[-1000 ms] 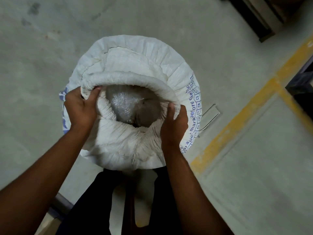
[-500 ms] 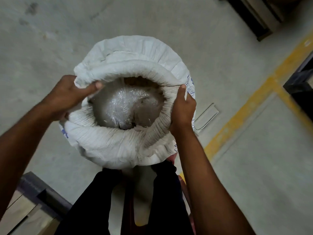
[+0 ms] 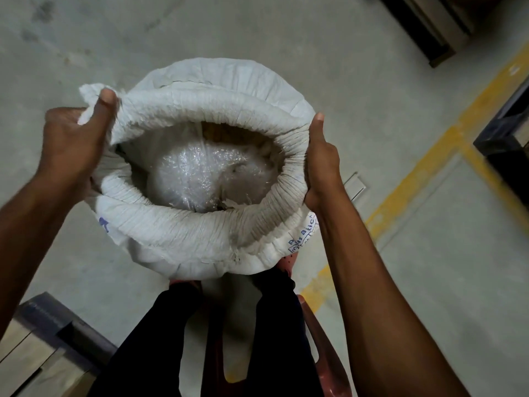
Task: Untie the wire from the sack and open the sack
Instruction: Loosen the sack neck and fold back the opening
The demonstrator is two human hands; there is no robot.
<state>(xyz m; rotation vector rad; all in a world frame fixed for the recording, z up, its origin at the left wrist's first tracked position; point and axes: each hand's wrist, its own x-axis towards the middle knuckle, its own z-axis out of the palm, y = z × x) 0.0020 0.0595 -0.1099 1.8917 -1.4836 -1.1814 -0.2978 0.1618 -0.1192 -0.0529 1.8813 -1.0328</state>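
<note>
The rolled rim of the sack (image 3: 200, 224) is gripped by the left hand (image 3: 71, 138) and right hand (image 3: 322, 167) at opposite sides. The cuff is best rolled down evenly, so the clear plastic liner (image 3: 197, 173) is not snagged.

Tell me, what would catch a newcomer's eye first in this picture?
The big white sack fills the middle of the view, its rolled mouth pulled wide open. A left hand and a right hand grip its rim on opposite sides. Inside, a shiny clear plastic liner glints, and a yellow painted line crosses the grey concrete floor to the right.
</note>
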